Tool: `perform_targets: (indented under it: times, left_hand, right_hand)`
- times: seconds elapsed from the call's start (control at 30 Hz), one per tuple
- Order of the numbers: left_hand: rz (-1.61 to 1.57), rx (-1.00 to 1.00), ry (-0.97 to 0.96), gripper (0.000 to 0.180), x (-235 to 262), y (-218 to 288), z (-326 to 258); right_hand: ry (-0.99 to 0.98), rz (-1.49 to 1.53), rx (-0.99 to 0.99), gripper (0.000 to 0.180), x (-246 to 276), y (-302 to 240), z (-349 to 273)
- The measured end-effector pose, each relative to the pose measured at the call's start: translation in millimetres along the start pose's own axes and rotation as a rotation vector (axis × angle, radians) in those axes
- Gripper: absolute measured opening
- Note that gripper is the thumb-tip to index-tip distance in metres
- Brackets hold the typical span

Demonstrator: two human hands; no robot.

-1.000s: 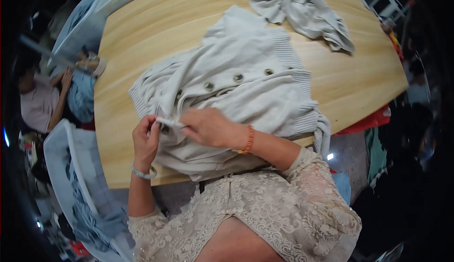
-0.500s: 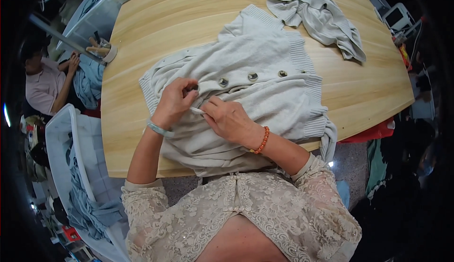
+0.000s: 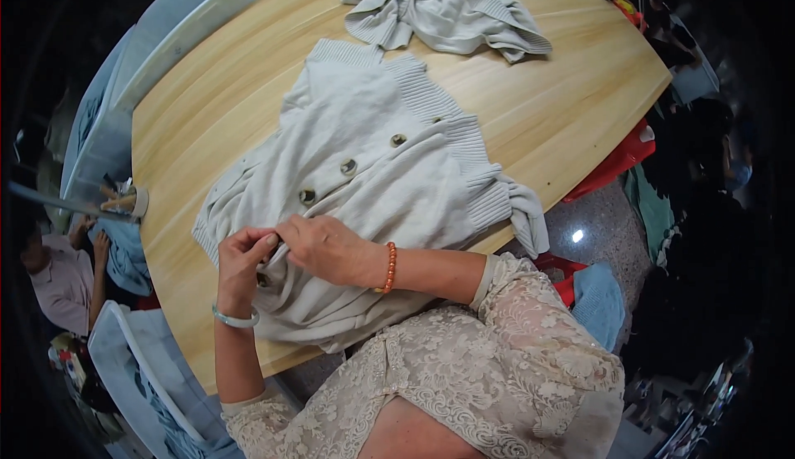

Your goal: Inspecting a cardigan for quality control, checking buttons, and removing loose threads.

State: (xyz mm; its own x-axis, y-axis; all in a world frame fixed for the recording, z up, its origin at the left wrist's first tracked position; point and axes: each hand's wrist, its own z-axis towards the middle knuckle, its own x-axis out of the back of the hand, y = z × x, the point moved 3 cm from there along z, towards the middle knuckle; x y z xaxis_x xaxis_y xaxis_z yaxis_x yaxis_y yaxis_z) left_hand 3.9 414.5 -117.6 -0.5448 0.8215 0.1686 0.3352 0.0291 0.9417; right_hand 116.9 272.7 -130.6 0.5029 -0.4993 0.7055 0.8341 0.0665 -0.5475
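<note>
A pale grey knitted cardigan (image 3: 377,111) lies spread on the table, with ribbed hems and a row of dark round buttons down its front. My left hand (image 3: 242,264) is closed in a pinch on the cardigan's front edge at the row's near end, with one button just below its fingers. Right beside it, my right hand (image 3: 321,248) also pinches the knit, its fingertips nearly meeting the left ones. What lies between the fingertips is mostly hidden. Several buttons (image 3: 348,166) run up and to the right from my hands.
A second pale grey knitted garment (image 3: 447,12) lies crumpled at the far side of the wooden table (image 3: 571,103). White bins (image 3: 157,359) with blue cloth stand at the left. A holder with tools (image 3: 137,202) is at the left edge; a co-worker (image 3: 66,277) handles blue cloth beyond.
The view has turned, so the table and garments sit tilted and further left. My hands have come closer together on the front edge; the strip of knit seen between them is now covered.
</note>
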Motion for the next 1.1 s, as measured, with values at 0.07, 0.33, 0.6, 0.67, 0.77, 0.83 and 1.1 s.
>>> perform_targets:
  times: [0.07, 0.33, 0.6, 0.67, 0.77, 0.83, 1.1]
  left_hand:
    - [0.012, -0.002, -0.053, 0.016, 0.3, 0.1, -1.9]
    - [0.49, -0.4, -0.011, 0.027, -12.6, 3.0, -27.6]
    - [0.348, -0.281, -0.036, 0.022, -20.6, 9.3, -19.1]
    - [0.317, -0.262, -0.034, 0.022, -15.4, 2.3, -20.0]
    - [0.296, -0.245, -0.054, 0.019, -11.9, -0.1, -21.1]
    - [0.205, -0.214, -0.083, 0.014, -15.2, 1.8, -19.9]
    - [0.642, -0.259, 0.166, 0.02, 11.7, 0.1, -21.5]
  right_hand:
    - [-0.017, -0.028, 0.0, 0.032, 5.4, -0.7, -2.4]
    - [-0.112, 0.272, -0.061, 0.024, -7.5, 17.3, -0.2]
    - [-0.08, 0.236, 0.019, 0.024, 5.7, 25.5, -1.8]
    - [-0.124, 0.224, 0.0, 0.019, 3.9, 24.6, -0.6]
    - [-0.121, 0.393, 0.015, 0.015, 7.1, 20.9, 1.7]
    - [-0.122, 0.417, 0.027, 0.013, 10.1, 22.6, 1.7]
    - [-0.19, -0.051, -0.066, 0.009, 45.2, 33.5, -6.9]
